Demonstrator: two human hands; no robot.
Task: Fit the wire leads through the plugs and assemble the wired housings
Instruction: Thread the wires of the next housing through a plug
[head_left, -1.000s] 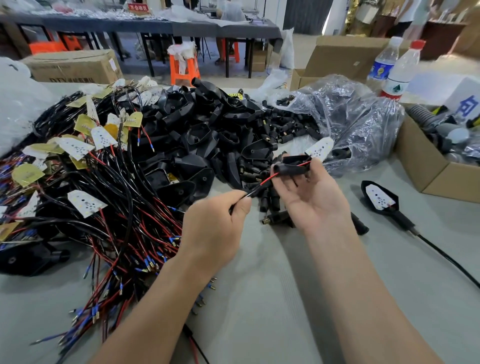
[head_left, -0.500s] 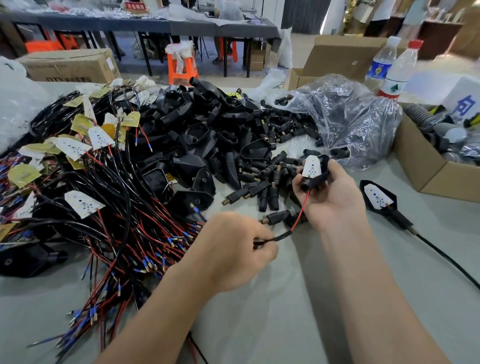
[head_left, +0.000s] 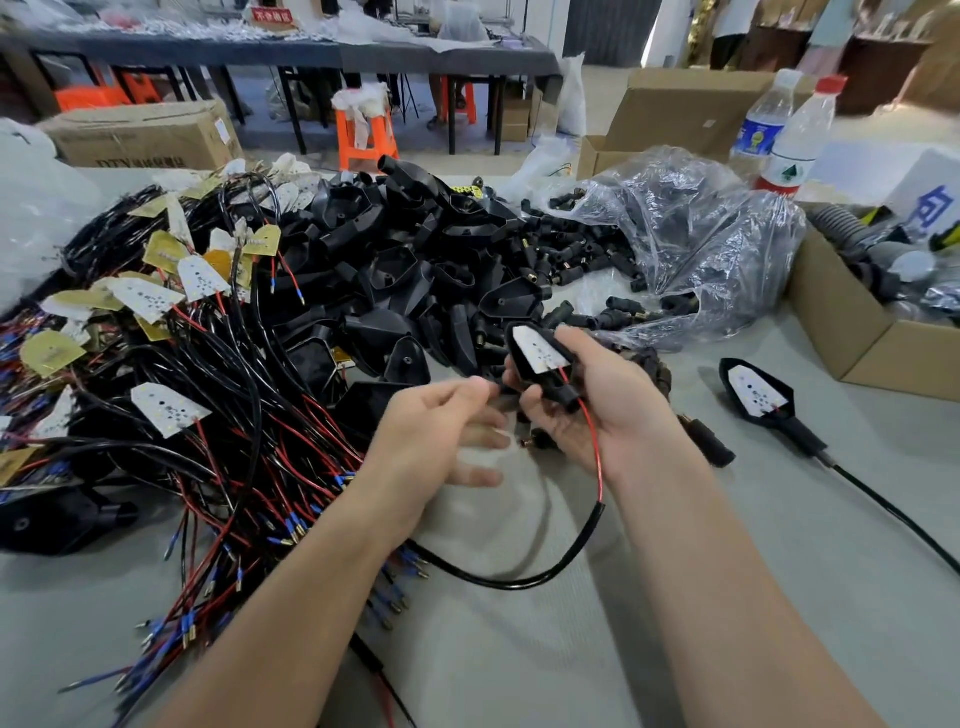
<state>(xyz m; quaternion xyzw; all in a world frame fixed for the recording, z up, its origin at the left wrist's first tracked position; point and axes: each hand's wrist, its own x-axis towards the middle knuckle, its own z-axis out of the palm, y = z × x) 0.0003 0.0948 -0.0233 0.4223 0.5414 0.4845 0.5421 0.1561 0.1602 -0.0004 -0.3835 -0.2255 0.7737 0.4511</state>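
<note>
R hand (head_left: 587, 410) grips black housing (head_left: 521, 367) w/ white LED board (head_left: 537, 351) inside, plug (head_left: 563, 397) against palm. Red lead (head_left: 592, 441) drops past wrist into black cable (head_left: 519, 584) looping under L forearm. L hand (head_left: 441, 441) just left of housing, blurred, fingers loose, released. Finished unit (head_left: 757, 396) on desk (head_left: 727, 597), right of R hand.

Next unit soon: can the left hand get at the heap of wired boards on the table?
Probably yes: the left hand looks empty, though blurred, and the heap of wired boards lies right beside it, with nothing between.
</note>
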